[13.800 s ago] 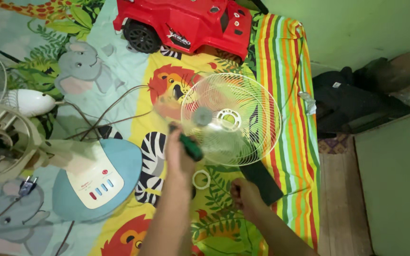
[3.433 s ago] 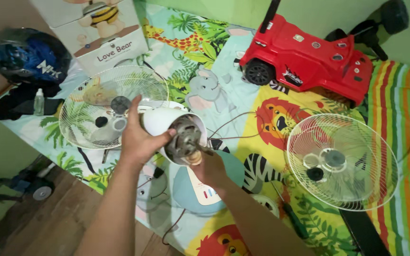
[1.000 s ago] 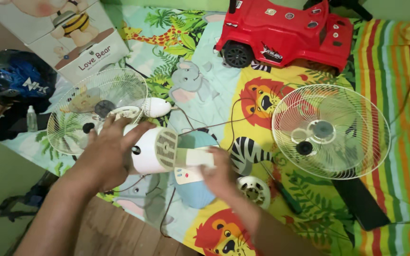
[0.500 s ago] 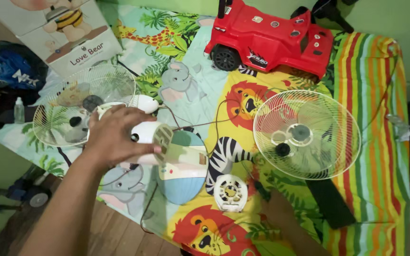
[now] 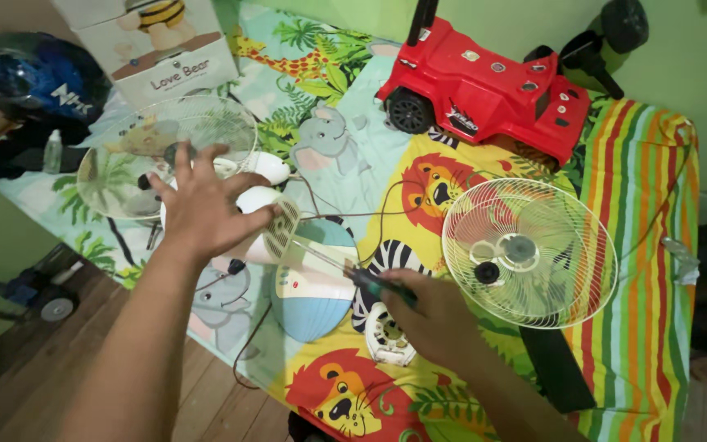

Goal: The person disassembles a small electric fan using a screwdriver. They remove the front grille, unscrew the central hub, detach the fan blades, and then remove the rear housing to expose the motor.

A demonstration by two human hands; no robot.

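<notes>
My left hand (image 5: pixel 202 209) rests with spread fingers on the white motor housing (image 5: pixel 265 223) of a table fan, pressing it down. Its vented end faces right. My right hand (image 5: pixel 435 315) grips a green-handled screwdriver (image 5: pixel 374 286), and the thin shaft points up-left at the housing's vented end. The fan's light blue base (image 5: pixel 308 295) with its buttons lies under the shaft. A small white round motor cover (image 5: pixel 386 336) lies on the mat just below my right hand.
A white fan grille (image 5: pixel 529 252) lies at right on the animal-print mat, another grille (image 5: pixel 165 151) at left. Behind stand a red toy car (image 5: pixel 488 86), a cardboard box (image 5: pixel 161 45) and a blue helmet (image 5: pixel 38 78). A black slab (image 5: pixel 558 368) lies at lower right.
My right hand picked the screwdriver off the mat and brought its tip to the motor housing. My left hand stays on the housing, fingers spread wider.
</notes>
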